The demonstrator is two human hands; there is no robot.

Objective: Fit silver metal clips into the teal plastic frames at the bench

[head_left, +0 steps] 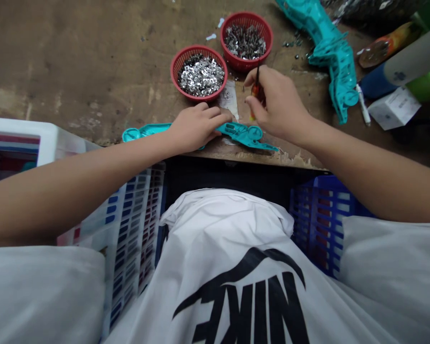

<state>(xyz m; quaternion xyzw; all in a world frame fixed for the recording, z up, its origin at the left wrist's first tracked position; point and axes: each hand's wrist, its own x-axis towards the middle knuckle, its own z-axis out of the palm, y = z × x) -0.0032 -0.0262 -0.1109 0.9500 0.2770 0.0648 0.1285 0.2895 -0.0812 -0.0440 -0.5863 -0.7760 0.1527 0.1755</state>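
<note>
A long teal plastic part (pixel 241 134) lies along the front edge of the worktable. My left hand (pixel 195 125) is across its middle, gripping it with bent fingers and hiding that stretch. Just right of it, my right hand (pixel 280 102) is closed around a screwdriver (pixel 256 91) with an orange and yellow handle. The dark shaft points up and away from the table edge. Beyond my hands stands a red basket (pixel 174 79) of small shiny metal pieces. A second red basket (pixel 268 45) behind it holds darker metal pieces.
More teal parts (pixel 335 59) lie at the right, near a white marker (pixel 363 106), a small white box (pixel 394 109) and a bottle (pixel 378 52). Below the table edge, a white crate (pixel 136 205) stands left and a blue crate (pixel 317 215) right.
</note>
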